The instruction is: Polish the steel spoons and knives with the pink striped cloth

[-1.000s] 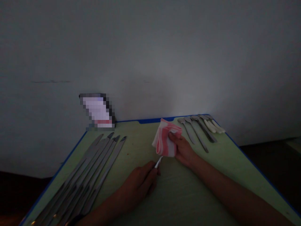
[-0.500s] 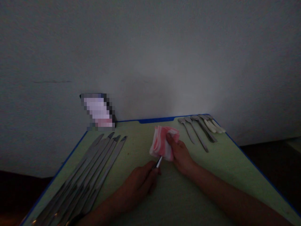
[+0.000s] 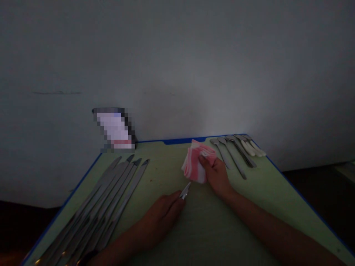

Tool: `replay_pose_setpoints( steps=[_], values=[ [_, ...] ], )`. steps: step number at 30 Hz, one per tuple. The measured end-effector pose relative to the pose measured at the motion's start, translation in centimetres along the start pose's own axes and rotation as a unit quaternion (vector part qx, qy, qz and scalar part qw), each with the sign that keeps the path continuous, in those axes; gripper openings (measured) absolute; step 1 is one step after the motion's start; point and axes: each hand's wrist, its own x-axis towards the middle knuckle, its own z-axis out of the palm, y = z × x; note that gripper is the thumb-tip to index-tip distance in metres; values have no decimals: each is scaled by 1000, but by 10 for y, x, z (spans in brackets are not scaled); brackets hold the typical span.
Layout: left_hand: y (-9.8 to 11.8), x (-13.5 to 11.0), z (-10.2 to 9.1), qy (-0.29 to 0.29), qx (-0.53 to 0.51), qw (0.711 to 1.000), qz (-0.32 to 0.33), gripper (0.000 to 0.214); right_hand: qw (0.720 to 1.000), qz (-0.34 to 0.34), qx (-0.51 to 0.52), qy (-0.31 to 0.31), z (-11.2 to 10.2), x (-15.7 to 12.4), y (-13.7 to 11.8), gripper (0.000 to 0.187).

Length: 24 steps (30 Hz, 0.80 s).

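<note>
My left hand (image 3: 163,216) is closed around a shiny metal piece of cutlery (image 3: 186,190). Only its bright, pointed end sticks out past the fingers, so its exact kind is hidden. Beside it, my right hand (image 3: 219,177) grips a folded pink-and-white striped cloth (image 3: 197,166), the thumb pressed on top. A small gap separates the cloth from the metal tip. Several table knives (image 3: 119,195) lie in a row at the left, partly behind my left forearm. Several spoons (image 3: 234,159) lie at the right, near the far edge.
Everything rests on a pale green table (image 3: 166,166) with a blue edge, set against a grey wall (image 3: 177,74). A phone-like device with a blurred screen (image 3: 113,127) leans on the wall at the back left. White-handled cutlery (image 3: 251,147) lies by the spoons.
The cloth in my right hand has moved up and slightly right, away from the metal tip it was touching. My left hand stays nearly in place, still holding the cutlery.
</note>
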Motion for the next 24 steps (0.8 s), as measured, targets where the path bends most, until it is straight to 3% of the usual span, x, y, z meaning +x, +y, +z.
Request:
replay_pose_setpoints(
  steps=[3,6,10,15,19,24],
  values=[
    [0,1,0,-9,0,1000,17,29,995,59,74,24,4,-4,-2,32],
    [0,3,0,-27,12,999,33,30,969,150,189,47,18,-18,-3,34],
    [1,4,-1,-29,15,999,31,31,947,202,245,48,32,-36,-6,35],
    [0,6,0,-11,26,998,50,33,939,205,274,12,39,-49,-6,35],
    [-3,6,3,1,54,997,62,38,955,180,235,-21,40,-52,-3,36],
    [-1,3,3,1,51,997,55,36,970,151,192,-11,31,-43,-2,36]
  ],
)
